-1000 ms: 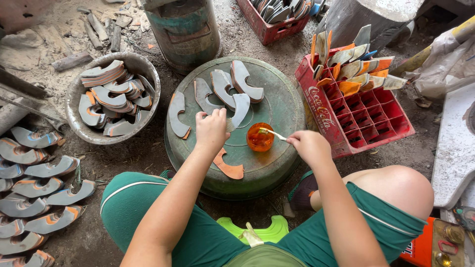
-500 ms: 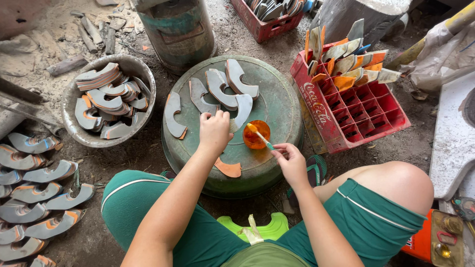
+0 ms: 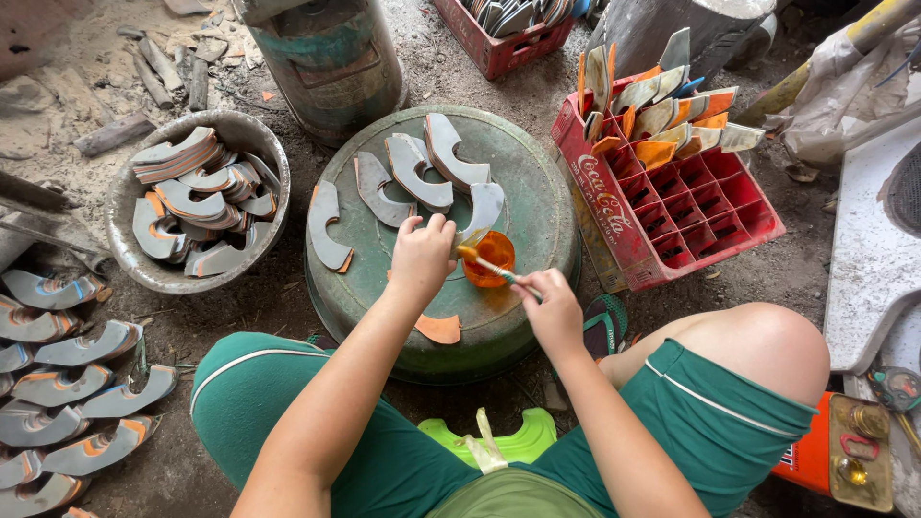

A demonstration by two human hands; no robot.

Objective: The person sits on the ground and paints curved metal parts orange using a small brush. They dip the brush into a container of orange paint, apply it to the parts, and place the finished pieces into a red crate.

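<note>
The right hand (image 3: 554, 312) pinches a thin brush (image 3: 491, 269), its tip in the small orange glue cup (image 3: 491, 259) on the round green drum top (image 3: 384, 249); the left hand (image 3: 420, 257), fingers curled, pins a grey curved sole piece (image 3: 483, 206); judged best: load lightly, hold flat.

Orange cup (image 3: 489, 259); green drum (image 3: 537, 192); red crate (image 3: 614, 221).

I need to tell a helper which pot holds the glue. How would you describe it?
Find the round green drum top before the seated person. Near its front, between both hands, sits a small orange cup. It alone is round and translucent; its neighbours are flat grey curved pieces.
</note>
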